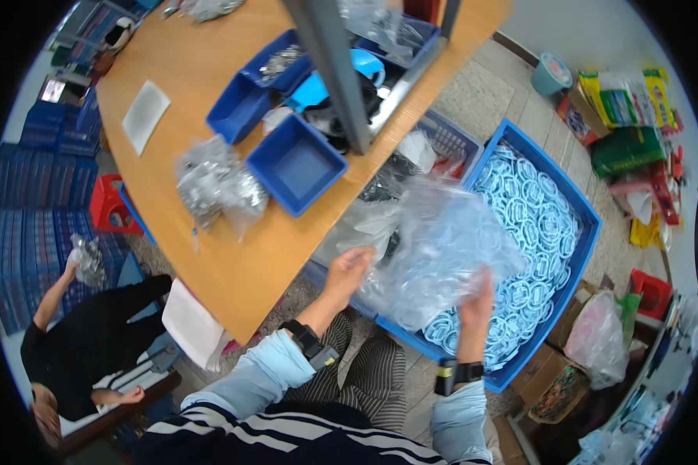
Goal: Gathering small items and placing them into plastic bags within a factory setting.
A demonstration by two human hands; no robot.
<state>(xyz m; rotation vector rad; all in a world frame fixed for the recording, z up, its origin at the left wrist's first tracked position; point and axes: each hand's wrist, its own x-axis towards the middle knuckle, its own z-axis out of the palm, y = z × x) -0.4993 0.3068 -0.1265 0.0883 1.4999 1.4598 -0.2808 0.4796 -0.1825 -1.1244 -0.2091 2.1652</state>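
Note:
A large clear plastic bag (434,256) is spread between my two hands, above the left part of a big blue crate (589,240). The crate is full of light blue ring-shaped plastic pieces (547,221). My left hand (347,273) pinches the bag's left edge, its fingers closed. At the lower right edge of the bag, my right hand (477,301) is closed on the film; motion blurs its fingertips. Whether anything lies inside the bag cannot be made out. Both wrists wear black bands with small devices.
On the wooden table (217,271) are an unfilled blue bin (297,164), a bag of shiny small parts (217,182) and a grey metal post (329,70). A grey-blue basket (450,139) stands behind the bag. At left sits another person (93,333) holding a bag. Cardboard boxes (554,384) stand right.

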